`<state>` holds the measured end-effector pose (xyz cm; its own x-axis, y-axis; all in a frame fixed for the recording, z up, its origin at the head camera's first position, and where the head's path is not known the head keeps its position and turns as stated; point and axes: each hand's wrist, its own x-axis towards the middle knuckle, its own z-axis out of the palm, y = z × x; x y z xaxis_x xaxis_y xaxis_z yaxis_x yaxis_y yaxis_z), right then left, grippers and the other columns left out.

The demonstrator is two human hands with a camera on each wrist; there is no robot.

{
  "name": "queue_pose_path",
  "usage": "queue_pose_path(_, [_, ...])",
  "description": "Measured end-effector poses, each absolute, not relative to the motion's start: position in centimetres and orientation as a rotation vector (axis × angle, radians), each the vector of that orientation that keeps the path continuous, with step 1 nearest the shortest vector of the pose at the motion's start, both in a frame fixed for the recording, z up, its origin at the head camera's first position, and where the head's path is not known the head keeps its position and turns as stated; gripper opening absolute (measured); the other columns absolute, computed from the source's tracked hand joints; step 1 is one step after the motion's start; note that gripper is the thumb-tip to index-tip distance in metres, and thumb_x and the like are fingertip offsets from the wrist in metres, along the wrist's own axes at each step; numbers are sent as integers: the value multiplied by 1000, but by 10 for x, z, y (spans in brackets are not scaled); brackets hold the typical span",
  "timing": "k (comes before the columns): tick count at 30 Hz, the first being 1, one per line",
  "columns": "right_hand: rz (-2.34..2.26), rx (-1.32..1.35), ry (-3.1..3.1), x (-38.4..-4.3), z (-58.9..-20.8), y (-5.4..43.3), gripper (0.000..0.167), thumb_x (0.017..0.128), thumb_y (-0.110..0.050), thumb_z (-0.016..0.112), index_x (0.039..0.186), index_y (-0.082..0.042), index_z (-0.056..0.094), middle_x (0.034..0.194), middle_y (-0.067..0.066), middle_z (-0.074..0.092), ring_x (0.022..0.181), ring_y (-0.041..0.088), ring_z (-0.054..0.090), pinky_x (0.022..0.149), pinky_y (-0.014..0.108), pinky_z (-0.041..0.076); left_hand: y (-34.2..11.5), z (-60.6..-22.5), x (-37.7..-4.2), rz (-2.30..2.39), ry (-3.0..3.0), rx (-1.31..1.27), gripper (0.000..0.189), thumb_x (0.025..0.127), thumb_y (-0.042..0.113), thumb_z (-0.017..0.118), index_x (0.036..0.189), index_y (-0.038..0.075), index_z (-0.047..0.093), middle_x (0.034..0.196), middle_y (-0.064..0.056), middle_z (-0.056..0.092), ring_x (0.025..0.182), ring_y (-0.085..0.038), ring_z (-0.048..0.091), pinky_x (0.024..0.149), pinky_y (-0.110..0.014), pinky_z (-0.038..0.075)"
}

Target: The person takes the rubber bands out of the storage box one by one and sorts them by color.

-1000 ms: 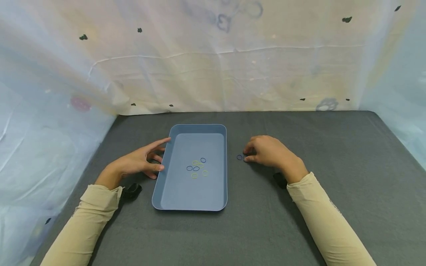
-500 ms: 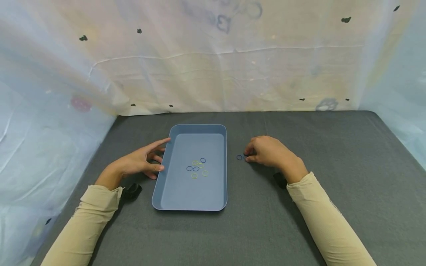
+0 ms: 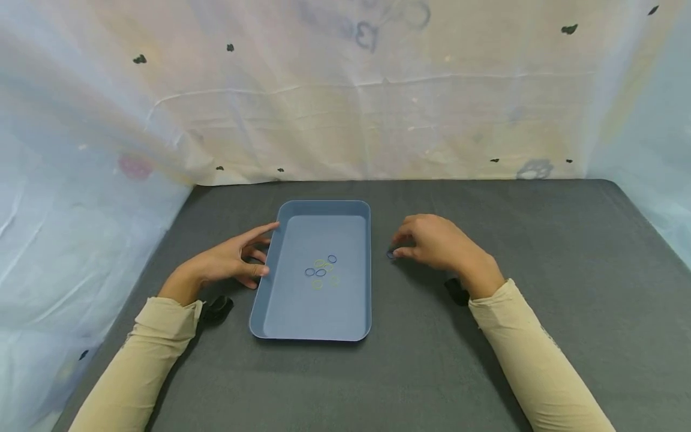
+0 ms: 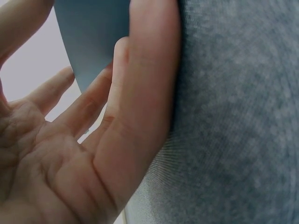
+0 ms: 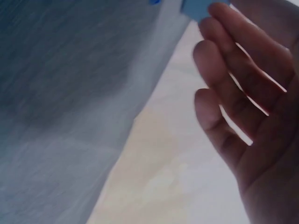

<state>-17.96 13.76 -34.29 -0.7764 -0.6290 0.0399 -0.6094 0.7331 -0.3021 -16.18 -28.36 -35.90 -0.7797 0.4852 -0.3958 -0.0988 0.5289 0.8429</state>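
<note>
My left hand rests against the left side of a blue-grey tray, with its fingertips and thumb on the wall; the left wrist view shows its fingers mostly straight. A blue rubber band lies on the table right of the tray, at the tips of my right hand's bent index finger and thumb. A second blue band seen there earlier is now hidden or in the fingers; I cannot tell which. The right wrist view catches a bit of blue band at its top edge. Inside the tray lie several blue bands and yellow bands.
A dark grey cloth covers the table. Behind it hangs a pale patterned curtain, with bluish sheeting at the left. Each forearm has a beige sleeve, and a black wrist device shows beside the left wrist.
My right hand has shifted slightly left and away from me, onto the left blue band. The other blue band no longer shows. The left hand stays on the tray; the head view has shifted slightly.
</note>
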Motion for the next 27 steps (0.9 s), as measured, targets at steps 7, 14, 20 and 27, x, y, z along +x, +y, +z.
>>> queue_pose_path(7, [-593,-1218,2909,-170,-328,106,20,88,-25,77,106,-16,78,104,-1,72,99,19,62,84,38,53,-284,-359,-161,1238,2164,310,100,89,20,77,161,35,9,162,-19,17,128,-40,46,77,-46,59])
queue_pose_path(14, [-622,-1291,2852,-171,-334,83,18,89,-24,77,105,-16,79,103,-2,72,100,18,60,85,35,52,-282,-357,-161,1237,2161,309,101,89,20,77,161,35,9,163,-19,15,129,-40,45,77,-46,59])
queue_pose_path(20, [-564,-1339,2799,-174,-345,69,17,90,-23,76,105,-17,79,104,-4,72,105,17,63,107,38,46,-279,-355,-160,1240,2155,303,100,89,19,76,161,34,8,163,-19,16,129,-40,45,77,-46,59])
queue_pose_path(27, [-570,-1359,2779,-176,-352,56,15,90,-21,75,104,-17,79,104,-4,72,103,16,63,100,35,49,-278,-356,-162,1228,2163,301,100,89,20,77,161,36,9,163,-17,16,129,-38,46,77,-46,59])
